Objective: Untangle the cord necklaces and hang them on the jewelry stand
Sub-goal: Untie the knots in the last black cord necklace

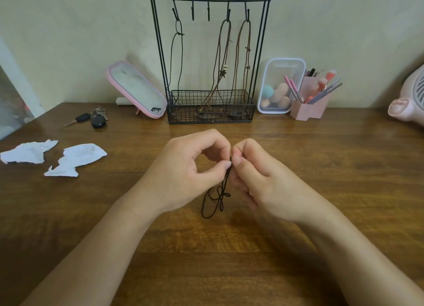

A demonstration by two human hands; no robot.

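Home vanity corner: pink mirror (137,88), makeup-brush holder (309,109), sponge box (281,85) and keys (96,118) are sitting on a wooden bench (332,168).

You face a plain pale wall (80,30), greenish-cream, evenly lit, no hard shadows. Your brown wooden table (344,168) meets it and spans the full width, with a soft sheen towards the back.

Back left: a pink-framed mirror (137,87) tilted on its foot, with keys (91,118) near it. Two torn white paper scraps (78,158) lie nearer you.

Back right: a clear lidded box (282,85) stands on end, with a pink brush holder (309,109) just beside it.

Right edge: a pink rounded appliance (408,99), cut off. Left edge: a pale slanted panel (11,76), nature unclear.
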